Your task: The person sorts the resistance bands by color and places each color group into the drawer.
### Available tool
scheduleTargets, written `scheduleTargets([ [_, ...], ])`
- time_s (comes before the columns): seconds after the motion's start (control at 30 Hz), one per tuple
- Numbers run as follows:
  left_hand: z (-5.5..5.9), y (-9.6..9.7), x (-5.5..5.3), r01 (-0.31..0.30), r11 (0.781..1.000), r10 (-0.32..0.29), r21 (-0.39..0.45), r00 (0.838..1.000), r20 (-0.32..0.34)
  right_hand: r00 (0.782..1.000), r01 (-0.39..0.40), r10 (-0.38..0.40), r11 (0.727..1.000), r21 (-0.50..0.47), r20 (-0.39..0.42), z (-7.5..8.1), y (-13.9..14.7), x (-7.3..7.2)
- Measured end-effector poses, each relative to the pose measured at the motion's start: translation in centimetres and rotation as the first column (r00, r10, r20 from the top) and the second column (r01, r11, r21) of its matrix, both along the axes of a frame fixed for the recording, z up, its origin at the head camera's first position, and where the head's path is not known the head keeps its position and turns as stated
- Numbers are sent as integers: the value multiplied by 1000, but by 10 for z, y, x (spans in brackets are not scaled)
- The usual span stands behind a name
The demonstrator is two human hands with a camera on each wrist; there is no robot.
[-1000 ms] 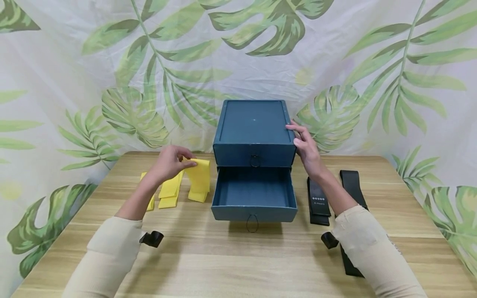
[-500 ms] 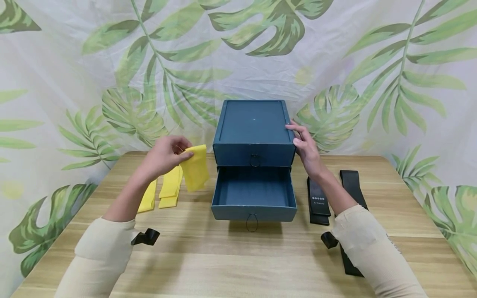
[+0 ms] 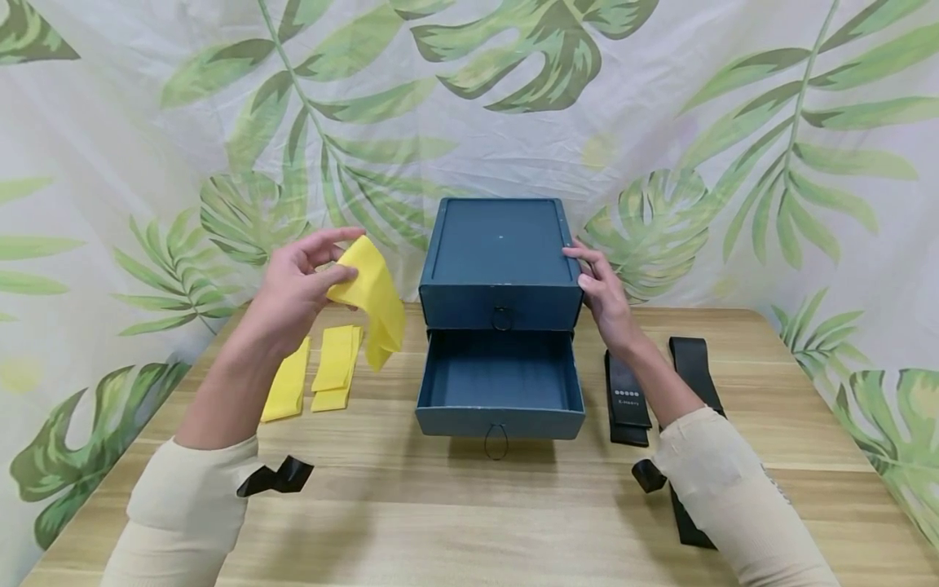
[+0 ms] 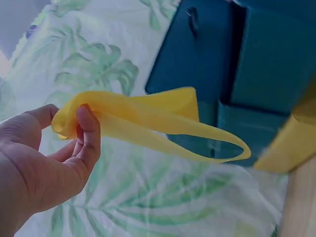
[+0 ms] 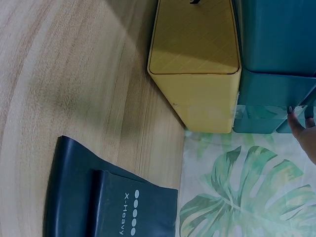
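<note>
My left hand pinches a folded yellow resistance band between thumb and fingers, raised above the table left of the drawer unit. In the left wrist view the band hangs away from the fingertips in a long loop. A blue drawer unit stands at the back middle. Its lower blue drawer is pulled out, with a bare inside. My right hand rests against the unit's right side, fingertips at the top edge. The right wrist view catches only part of that hand.
Two more folded yellow bands, one nearer and one farther left, lie on the table. Right of the unit lie black bands, one printed "X-Heavy". A yellow drawer box sits beneath the blue drawers. A leaf-print cloth hangs behind.
My left hand has lifted the yellow band off the table and moved up and left with it; the band now tilts and fans open. My right hand stays on the unit.
</note>
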State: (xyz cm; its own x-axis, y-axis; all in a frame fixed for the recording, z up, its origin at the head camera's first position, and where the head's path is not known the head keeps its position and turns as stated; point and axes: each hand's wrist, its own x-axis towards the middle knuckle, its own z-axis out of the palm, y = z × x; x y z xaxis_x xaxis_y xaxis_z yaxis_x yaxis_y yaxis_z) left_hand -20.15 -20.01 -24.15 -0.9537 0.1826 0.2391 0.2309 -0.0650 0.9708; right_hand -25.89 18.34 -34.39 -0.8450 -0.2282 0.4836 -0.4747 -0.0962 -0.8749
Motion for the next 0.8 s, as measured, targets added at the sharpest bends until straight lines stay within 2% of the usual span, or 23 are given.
scheduleTargets([
  [0.13, 8, 8, 8, 23, 993, -24, 116, 1000, 3, 1000, -5, 5, 1000, -7, 2, 0, -1, 0],
  [0.23, 13, 16, 14, 53, 987, -54, 151, 999, 0, 1000, -11, 11, 1000, -15, 5, -1, -1, 0],
  [0.5, 24, 49, 31, 173, 969, -168, 173, 985, -43, 1000, -12, 13, 1000, -20, 13, -1, 0, 0],
  [0.8, 19, 85, 31, 294, 939, -287, 176, 956, -64, 1000, -9, 10, 1000, -19, 14, -2, -1, 1],
])
